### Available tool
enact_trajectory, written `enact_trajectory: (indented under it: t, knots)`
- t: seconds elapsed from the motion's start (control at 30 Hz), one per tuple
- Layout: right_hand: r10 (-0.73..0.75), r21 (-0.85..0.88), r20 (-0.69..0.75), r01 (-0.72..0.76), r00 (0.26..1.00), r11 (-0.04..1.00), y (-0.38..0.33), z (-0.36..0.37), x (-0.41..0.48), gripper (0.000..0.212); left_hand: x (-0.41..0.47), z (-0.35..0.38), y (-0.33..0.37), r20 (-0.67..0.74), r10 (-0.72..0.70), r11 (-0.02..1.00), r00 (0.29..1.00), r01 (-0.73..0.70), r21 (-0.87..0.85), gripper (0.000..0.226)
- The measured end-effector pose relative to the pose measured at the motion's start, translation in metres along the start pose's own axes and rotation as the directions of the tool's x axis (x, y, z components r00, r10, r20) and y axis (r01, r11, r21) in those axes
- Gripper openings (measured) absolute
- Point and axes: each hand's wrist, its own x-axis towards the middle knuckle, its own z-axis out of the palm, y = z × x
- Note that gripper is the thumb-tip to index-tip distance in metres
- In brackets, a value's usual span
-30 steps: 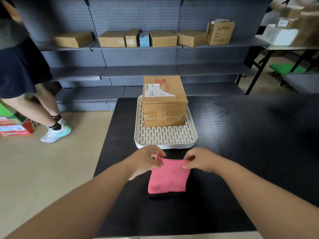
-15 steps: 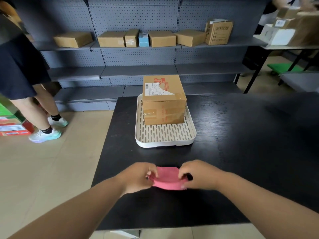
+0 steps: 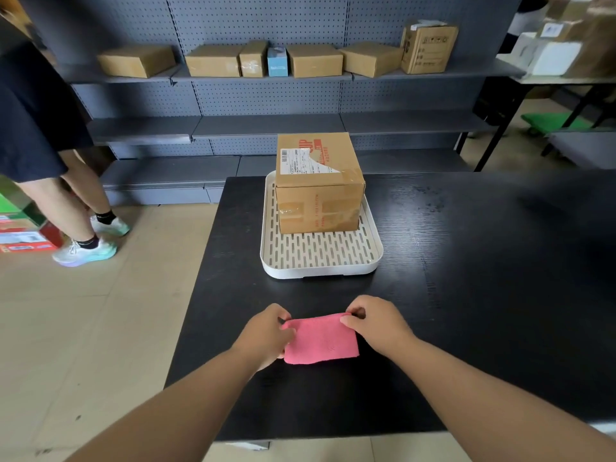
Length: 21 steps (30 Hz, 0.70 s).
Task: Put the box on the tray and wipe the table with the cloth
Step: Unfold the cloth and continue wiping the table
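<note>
The brown cardboard box (image 3: pixel 318 185) sits on the white slotted tray (image 3: pixel 321 258); the left hand (image 3: pixel 266 333) and right hand (image 3: pixel 376 325) pinch the folded pink cloth (image 3: pixel 321 340) on the black worktop (image 3: pixel 483 278), so wiping remains.

Table (image 3: pixel 483 295) right half is open – straight run from near edge to far edge. Tray (image 3: pixel 320 261) with box (image 3: pixel 318 191) blocks the far edge near the far-left corner. 1 open strip between tray and cloth (image 3: pixel 321 340) – cloth sits by the near edge.

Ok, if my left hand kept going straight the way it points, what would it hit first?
Your left hand pinches the pink cloth; past that, probably the near rim of the white tray, short of the box, though depth is unclear.
</note>
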Motion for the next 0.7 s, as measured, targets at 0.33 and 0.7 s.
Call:
enact_trajectory:
  t: [0.33, 0.7]
  knots:
    - [-0.474, -0.348, 0.091, 0.474, 0.876, 0.809, 0.004, 0.015, -0.018, 0.069, 0.007, 0.016, -0.001, -0.248, 0.199, 0.948, 0.948, -0.122, 0.295, 0.037]
    - [-0.319, -0.426, 0.348, 0.452, 0.882, 0.784, 0.024, 0.022, -0.011, 0.075, -0.007, 0.009, -0.022, 0.300, 0.377, 0.467, 0.876, -0.460, 0.755, 0.087]
